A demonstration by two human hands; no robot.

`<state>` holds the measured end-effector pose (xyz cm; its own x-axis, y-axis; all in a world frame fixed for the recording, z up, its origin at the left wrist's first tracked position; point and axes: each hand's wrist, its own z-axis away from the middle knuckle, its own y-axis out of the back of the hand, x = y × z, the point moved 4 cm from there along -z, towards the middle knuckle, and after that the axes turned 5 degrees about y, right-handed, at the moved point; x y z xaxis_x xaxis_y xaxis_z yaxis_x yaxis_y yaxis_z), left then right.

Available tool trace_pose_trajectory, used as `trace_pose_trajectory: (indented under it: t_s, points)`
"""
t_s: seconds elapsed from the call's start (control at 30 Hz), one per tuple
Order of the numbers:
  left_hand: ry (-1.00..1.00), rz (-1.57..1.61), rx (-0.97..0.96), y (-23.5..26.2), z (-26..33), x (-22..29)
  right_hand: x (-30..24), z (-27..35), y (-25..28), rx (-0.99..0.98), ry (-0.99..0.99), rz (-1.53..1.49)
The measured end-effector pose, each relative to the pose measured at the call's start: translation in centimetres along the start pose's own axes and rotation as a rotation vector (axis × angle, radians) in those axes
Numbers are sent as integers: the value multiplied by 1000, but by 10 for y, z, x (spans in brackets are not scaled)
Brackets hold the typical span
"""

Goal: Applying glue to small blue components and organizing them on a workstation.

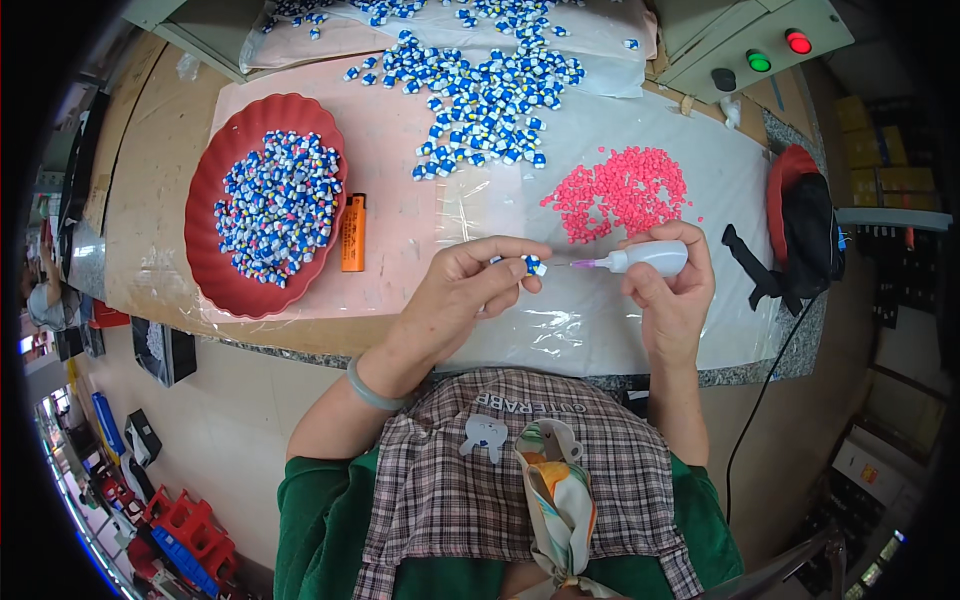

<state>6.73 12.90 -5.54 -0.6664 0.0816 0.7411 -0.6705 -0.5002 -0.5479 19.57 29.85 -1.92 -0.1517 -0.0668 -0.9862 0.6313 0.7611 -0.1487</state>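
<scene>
My left hand [478, 280] is closed in a pinch on a small blue-and-white piece [533, 266], with a bit more blue and white showing between the fingers. In my right hand [668, 290] lies a white squeeze bottle [655, 258] with a pink needle tip [585, 263]. Its thin needle points left at the piece and ends close to it; whether they touch I cannot tell. Just beyond the bottle, small pink pieces [640, 185] are scattered on the white sheet. Many more blue-and-white pieces [490, 100] lie spread at the back middle of the table.
A red scalloped bowl [202, 235] heaped with blue-and-white pieces stands at the left. Beside it lies an orange lighter [354, 235]. At the right are a black strap [750, 262] and a red bowl [790, 165] partly under black cloth. A panel with lit buttons [758, 61] stands at back right.
</scene>
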Motion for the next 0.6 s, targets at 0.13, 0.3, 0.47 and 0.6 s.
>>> trace_pose_trajectory:
  t_s: [0.13,0.3,0.47,0.6]
  points:
    - [-60,-215,77,-5,6,1,-17,3,-7,4,93,177]
    - [-206,-337,101,-8,7,0,-24,12,-9,-44,306,377]
    - [-208,-392,96,-8,8,-1,-32,16,-12,-97,466,581]
    - [-204,-365,87,-7,7,-4,-32,18,-13,-117,530,657]
